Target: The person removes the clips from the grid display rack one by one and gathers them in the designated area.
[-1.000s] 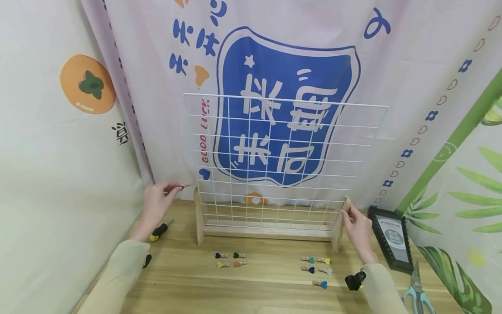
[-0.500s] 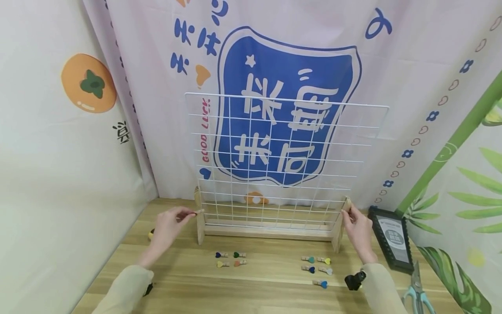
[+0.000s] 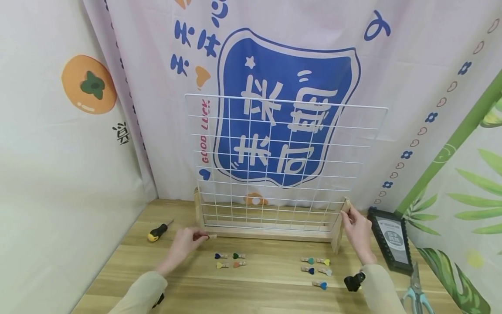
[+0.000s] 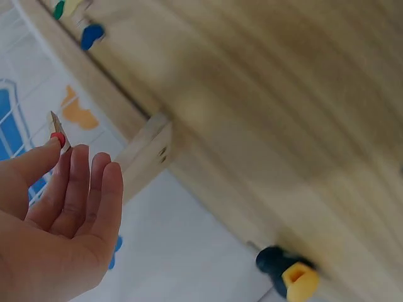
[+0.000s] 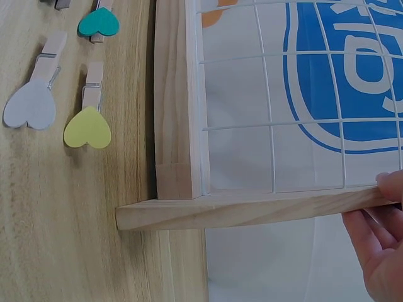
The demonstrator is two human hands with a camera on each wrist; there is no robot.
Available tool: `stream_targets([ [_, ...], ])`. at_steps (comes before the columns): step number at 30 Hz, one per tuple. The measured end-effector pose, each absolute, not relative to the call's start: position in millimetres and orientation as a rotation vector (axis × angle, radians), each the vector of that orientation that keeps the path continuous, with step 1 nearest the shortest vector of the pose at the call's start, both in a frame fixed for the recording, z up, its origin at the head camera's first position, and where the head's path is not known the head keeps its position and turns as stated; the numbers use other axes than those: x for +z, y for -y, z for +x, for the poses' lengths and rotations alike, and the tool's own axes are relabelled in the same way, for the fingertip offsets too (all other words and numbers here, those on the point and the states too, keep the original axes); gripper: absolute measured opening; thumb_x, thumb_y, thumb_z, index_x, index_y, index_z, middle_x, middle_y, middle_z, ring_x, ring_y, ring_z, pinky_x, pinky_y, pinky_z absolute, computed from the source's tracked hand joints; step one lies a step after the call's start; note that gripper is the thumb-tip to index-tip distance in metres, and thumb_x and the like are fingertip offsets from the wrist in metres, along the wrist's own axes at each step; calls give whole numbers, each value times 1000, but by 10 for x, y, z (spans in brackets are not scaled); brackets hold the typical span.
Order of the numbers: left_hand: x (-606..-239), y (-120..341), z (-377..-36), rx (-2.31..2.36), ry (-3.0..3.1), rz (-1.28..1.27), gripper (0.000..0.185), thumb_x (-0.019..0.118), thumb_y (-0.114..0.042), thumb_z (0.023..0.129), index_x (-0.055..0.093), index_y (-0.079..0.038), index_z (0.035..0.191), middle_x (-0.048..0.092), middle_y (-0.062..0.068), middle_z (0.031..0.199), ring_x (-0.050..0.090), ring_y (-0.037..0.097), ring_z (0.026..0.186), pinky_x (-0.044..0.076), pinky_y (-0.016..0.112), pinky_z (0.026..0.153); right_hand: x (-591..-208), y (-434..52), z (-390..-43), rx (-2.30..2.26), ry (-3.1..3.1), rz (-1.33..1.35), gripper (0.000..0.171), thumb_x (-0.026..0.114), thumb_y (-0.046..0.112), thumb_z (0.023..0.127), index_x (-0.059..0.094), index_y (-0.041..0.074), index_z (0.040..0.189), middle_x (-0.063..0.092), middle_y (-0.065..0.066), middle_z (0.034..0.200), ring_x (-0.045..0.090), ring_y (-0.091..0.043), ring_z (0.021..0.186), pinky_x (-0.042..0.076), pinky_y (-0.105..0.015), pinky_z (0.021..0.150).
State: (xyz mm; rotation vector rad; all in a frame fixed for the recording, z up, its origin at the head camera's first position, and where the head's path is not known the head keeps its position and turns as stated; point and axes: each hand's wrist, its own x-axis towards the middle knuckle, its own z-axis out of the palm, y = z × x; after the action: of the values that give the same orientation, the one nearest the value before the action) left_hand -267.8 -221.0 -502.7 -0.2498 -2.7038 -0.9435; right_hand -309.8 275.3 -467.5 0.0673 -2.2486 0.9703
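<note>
Your left hand (image 3: 184,244) has dropped to the table, pinching a red-heart clip (image 3: 211,236), while your right hand (image 3: 354,226) still grips the stand's post (image 3: 340,224); no clip hangs on the wire grid (image 3: 282,161) yet, and nine lie loose.

Right hand (image 5: 378,251) at the wooden side post (image 5: 252,209) of a wire-grid stand.
The fingers touch the post's far end; whether they curl round it cannot be told. The post meets the wooden base rail (image 5: 173,94), which carries the white wire grid (image 5: 271,119). Beyond the rail, well apart from the hand, heart-tipped clothespins lie on the table (image 5: 75,220): yellow (image 5: 88,123), pale blue (image 5: 34,100), teal (image 5: 99,22).
</note>
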Motion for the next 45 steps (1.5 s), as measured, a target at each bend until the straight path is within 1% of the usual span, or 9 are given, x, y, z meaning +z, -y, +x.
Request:
stream_targets([
  [6,-5214,2128,-2680,-907,2752,-239,6,78,-10,82,75,-5,80,74,2,76,60,6,65,49,18,58,-4672,-2757,-3102,962,2248,69,17,62,6,96,68,-6,106,72,-30,102,71,-45,95,58,-51,75],
  [12,-5290,2086,-2676,-804,2766,-262,6,79,-6,80,75,-11,77,74,2,75,61,8,64,49,20,58,-4676,-2745,-3099,952,2255,62,16,62,6,96,68,-6,105,72,-29,103,71,-45,95,58,-51,76],
  [17,-5285,2063,-2653,-788,2787,-260,7,80,-7,79,76,-12,77,74,1,77,65,11,69,53,24,61,-4673,-2739,-3095,953,2242,70,15,62,5,96,68,-7,104,72,-29,101,71,-45,95,58,-51,75],
  [19,-5279,2054,-2639,-782,2799,-267,7,80,-7,78,76,-12,77,75,1,77,66,11,70,55,25,63,-4668,-2742,-3095,956,2237,72,17,62,5,96,68,-8,107,72,-30,102,71,-46,95,57,-51,76],
  [27,-5296,2019,-2633,-722,2799,-280,9,82,-7,77,76,-12,72,74,1,72,65,10,66,53,24,60,-4652,-2764,-3089,966,2250,66,18,62,5,96,68,-7,108,72,-30,104,71,-45,96,57,-51,77],
  [33,-5280,2015,-2643,-719,2794,-287,9,82,-6,76,76,-12,73,75,1,73,66,12,67,55,28,61,-4651,-2774,-3103,976,2246,74,19,62,4,95,68,-8,109,72,-30,103,71,-45,96,57,-49,78],
  [36,-5269,2034,-2633,-727,2802,-293,8,82,-7,77,76,-12,74,75,1,73,65,11,67,55,26,61,-4654,-2781,-3106,979,2245,80,19,63,4,95,68,-8,109,72,-30,102,71,-45,96,57,-49,77],
  [43,-5103,2205,-2607,-883,2814,-295,2,78,-6,81,77,-6,83,74,3,76,63,8,65,52,19,57,-4634,-2808,-3087,1013,2280,68,31,63,5,95,63,-9,123,69,-32,112,70,-45,100,56,-46,79],
  [45,-5028,2291,-2623,-895,2818,-318,4,75,-6,83,77,-3,86,75,5,77,63,9,66,52,18,58,-4616,-2816,-3077,1020,2293,70,35,63,6,95,61,-10,126,67,-33,114,69,-46,101,56,-45,80],
])
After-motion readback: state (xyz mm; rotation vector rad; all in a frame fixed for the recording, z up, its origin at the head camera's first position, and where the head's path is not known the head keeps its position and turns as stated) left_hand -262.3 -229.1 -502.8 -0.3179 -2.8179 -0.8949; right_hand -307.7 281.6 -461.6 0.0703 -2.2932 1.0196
